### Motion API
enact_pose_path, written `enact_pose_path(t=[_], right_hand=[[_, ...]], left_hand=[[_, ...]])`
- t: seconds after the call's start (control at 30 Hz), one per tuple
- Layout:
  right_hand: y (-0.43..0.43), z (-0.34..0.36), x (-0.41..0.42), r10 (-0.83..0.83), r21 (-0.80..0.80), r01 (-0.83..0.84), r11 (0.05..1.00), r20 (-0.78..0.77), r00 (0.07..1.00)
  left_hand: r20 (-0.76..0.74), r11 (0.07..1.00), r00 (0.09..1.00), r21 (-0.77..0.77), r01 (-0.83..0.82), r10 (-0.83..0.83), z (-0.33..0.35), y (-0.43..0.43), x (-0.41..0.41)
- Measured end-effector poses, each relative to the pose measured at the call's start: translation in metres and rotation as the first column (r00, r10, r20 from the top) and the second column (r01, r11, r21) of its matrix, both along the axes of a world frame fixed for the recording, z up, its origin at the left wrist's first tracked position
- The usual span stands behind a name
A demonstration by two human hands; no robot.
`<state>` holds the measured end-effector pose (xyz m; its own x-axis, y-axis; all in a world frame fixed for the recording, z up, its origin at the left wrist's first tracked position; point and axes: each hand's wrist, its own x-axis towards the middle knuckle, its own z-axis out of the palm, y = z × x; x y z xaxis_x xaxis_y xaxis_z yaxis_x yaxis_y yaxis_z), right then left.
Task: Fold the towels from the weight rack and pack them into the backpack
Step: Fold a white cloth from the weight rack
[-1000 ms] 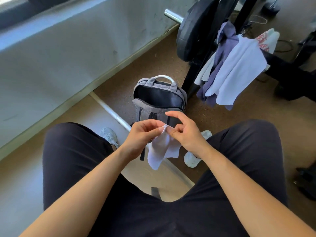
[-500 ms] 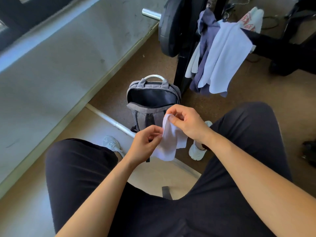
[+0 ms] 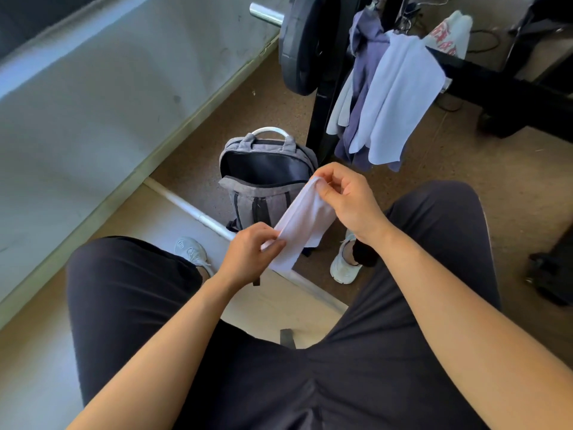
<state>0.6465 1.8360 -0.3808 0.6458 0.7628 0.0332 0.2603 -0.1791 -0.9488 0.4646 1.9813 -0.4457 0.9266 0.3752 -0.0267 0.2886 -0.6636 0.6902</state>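
A small white towel point(image 3: 302, 226) is stretched slantwise between my hands, above my knees. My left hand point(image 3: 249, 254) pinches its lower end and my right hand point(image 3: 347, 200) pinches its upper end. Just beyond them a grey backpack point(image 3: 263, 197) stands upright on the floor with its top unzipped and a dark inside showing. On the black weight rack point(image 3: 324, 119) behind it hang a pale blue towel point(image 3: 397, 97), a darker purple one point(image 3: 366, 60) and a white towel with red print point(image 3: 448, 35).
A black weight plate point(image 3: 302, 45) on a steel bar sits at the rack's left. A grey wall point(image 3: 93, 103) runs along the left. My black-trousered legs and white shoes point(image 3: 345, 265) flank the backpack. Dark equipment frames stand at the right.
My hands have moved apart: the right rose toward the backpack's opening, the left slid down along the towel, which is now drawn out into a slanted strip instead of hanging bunched.
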Motion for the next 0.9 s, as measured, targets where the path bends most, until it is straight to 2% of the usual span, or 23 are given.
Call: enact_pose_path(t=[0.1,0.23,0.33,0.57,0.63,0.7,0.8,0.87,0.9], right_hand=[[0.000,-0.008,0.008,-0.137,-0.039,0.138,0.990,0.033,0.990],[0.004,-0.016,0.014,-0.247,-0.070,0.249,0.966,0.044,0.968],[0.006,-0.020,0.022,-0.344,-0.061,0.346,0.936,0.039,0.938],[-0.003,-0.027,0.043,-0.507,-0.131,0.519,0.845,0.112,0.855],[-0.003,-0.028,0.044,-0.499,-0.170,0.512,0.842,0.116,0.859],[-0.003,-0.029,0.045,-0.421,-0.247,0.434,0.866,0.105,0.901],[-0.007,-0.031,0.042,-0.179,-0.429,0.187,0.884,0.060,0.982],[-0.008,-0.033,0.039,-0.083,-0.456,0.102,0.884,0.062,0.995],[-0.007,-0.034,0.037,-0.100,-0.416,0.129,0.900,0.090,0.991]], left_hand=[[-0.003,0.997,0.997,0.021,-0.080,0.080,0.004,0.009,-0.003],[-0.213,0.996,0.977,0.087,0.030,-0.011,0.005,0.014,-0.011],[-0.335,0.992,0.942,0.120,0.046,-0.003,0.003,0.014,-0.018],[-0.449,0.985,0.883,0.155,-0.074,0.137,0.015,0.047,-0.034],[-0.373,0.977,0.905,0.142,-0.162,0.204,0.019,0.055,-0.037],[-0.170,0.933,0.919,0.122,-0.339,0.356,0.023,0.061,-0.039],[0.133,0.801,0.801,0.068,-0.595,0.583,0.031,0.070,-0.040],[0.190,0.771,0.769,0.083,-0.632,0.610,0.035,0.072,-0.040],[0.195,0.775,0.773,0.085,-0.627,0.604,0.035,0.074,-0.039]])
